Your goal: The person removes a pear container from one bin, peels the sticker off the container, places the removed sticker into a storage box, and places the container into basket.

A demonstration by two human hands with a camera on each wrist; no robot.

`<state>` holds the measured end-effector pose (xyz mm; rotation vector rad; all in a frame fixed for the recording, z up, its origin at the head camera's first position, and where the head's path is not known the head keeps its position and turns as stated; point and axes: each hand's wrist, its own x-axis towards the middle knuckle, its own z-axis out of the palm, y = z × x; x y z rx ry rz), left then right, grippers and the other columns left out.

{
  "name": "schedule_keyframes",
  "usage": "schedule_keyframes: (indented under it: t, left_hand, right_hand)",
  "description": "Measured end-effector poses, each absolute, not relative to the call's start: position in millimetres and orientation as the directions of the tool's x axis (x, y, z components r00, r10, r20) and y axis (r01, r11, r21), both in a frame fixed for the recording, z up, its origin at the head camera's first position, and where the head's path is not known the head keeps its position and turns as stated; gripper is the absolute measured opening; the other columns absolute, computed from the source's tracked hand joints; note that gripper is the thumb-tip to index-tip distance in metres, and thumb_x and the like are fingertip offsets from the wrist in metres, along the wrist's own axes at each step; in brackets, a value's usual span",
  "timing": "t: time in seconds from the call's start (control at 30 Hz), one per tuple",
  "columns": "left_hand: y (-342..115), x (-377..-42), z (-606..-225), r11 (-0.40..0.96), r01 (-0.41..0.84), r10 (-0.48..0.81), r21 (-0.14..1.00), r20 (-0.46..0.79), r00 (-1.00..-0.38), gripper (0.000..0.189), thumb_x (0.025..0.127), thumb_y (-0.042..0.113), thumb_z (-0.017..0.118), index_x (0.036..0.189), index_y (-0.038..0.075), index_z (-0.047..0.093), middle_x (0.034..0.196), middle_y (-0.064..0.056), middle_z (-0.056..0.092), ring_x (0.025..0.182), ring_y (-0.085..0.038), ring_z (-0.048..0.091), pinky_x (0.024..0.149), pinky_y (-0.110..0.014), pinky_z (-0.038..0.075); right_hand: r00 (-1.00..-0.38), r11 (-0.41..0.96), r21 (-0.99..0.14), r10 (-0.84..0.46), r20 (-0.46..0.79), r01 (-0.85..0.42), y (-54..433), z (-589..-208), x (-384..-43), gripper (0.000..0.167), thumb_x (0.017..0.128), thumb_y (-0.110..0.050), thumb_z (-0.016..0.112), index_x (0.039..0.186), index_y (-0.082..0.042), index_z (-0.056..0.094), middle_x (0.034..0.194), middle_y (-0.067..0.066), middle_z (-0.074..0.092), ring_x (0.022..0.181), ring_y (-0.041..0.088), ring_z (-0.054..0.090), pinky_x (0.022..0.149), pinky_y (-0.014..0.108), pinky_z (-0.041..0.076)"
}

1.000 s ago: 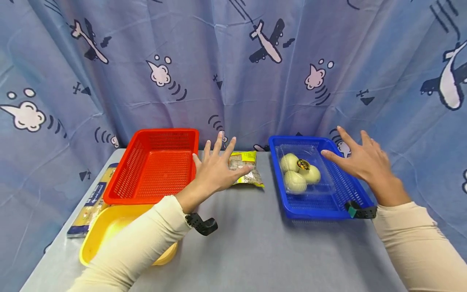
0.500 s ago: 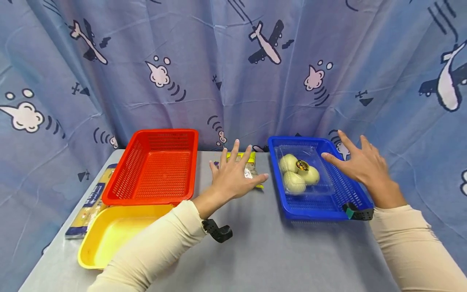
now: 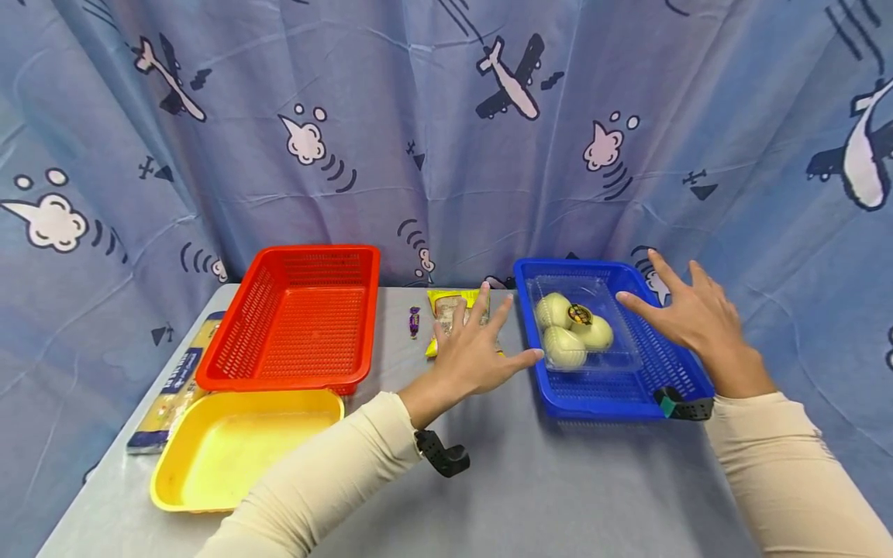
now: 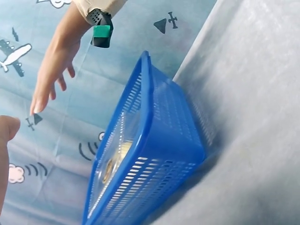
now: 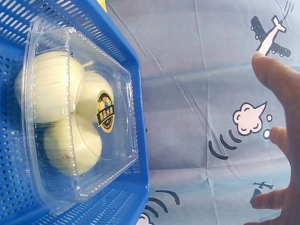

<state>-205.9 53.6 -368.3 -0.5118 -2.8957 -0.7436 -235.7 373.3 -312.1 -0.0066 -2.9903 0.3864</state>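
With fingers spread and nothing held, my left hand (image 3: 469, 353) hovers over the table, overlapping a yellow snack bag (image 3: 446, 308) in the head view. Its thumb tip appears beside the left rim of the blue basket (image 3: 593, 407). My right hand (image 3: 691, 314) is raised over that basket's right side, also spread and holding nothing. Inside the basket lies a clear plastic clamshell box (image 5: 117, 154) with three pale round fruits (image 5: 72, 145) and a black-and-gold sticker. A small purple-wrapped candy (image 3: 415, 322) lies left of the snack bag.
A red basket (image 3: 317, 333) stands at the back left, with a yellow basin (image 3: 237, 449) in front of it. A long yellow-and-blue package (image 3: 170, 395) lies along the table's left edge. Behind the table (image 3: 558, 488) hangs a blue curtain (image 3: 446, 155) with airplane prints.
My left hand has moved right and slightly toward me, from beside the red basket to near the blue basket, uncovering the purple candy. My right hand has stayed nearly still.
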Motion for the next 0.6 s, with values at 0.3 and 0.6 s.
schedule_keyframes:
  t: [0.3,0.6]
  left_hand:
    - [67.6,-206.8,-381.4,0.780,0.377,0.318,0.500,0.202,-0.926,0.088,0.079,0.082,0.042,0.153,0.042,0.015,0.159,0.011,-0.012,0.144,-0.035,0.006,0.103,-0.070,0.010]
    - [78.0,-209.9,-397.0,0.776,0.399,0.354,0.488,0.187,-0.916,0.087,0.080,0.081,0.042,0.152,0.045,0.011,0.160,0.008,-0.008,0.144,-0.034,0.003,0.104,-0.068,0.014]
  right_hand:
    - [-0.992,0.962,-0.272,0.017,0.126,-0.018,375.8,-318.8,-239.7,0.093,0.087,-0.071,0.046,0.154,-0.031,-0.004,0.149,0.039,-0.003,0.124,0.070,0.008,0.086,0.082,0.012]
    - [-0.991,0.951,-0.306,0.012,0.137,-0.031,380.6,-326.0,-244.6,0.091,0.088,-0.068,0.047,0.155,-0.031,-0.003,0.151,0.037,0.001,0.125,0.070,0.008,0.085,0.083,0.012]
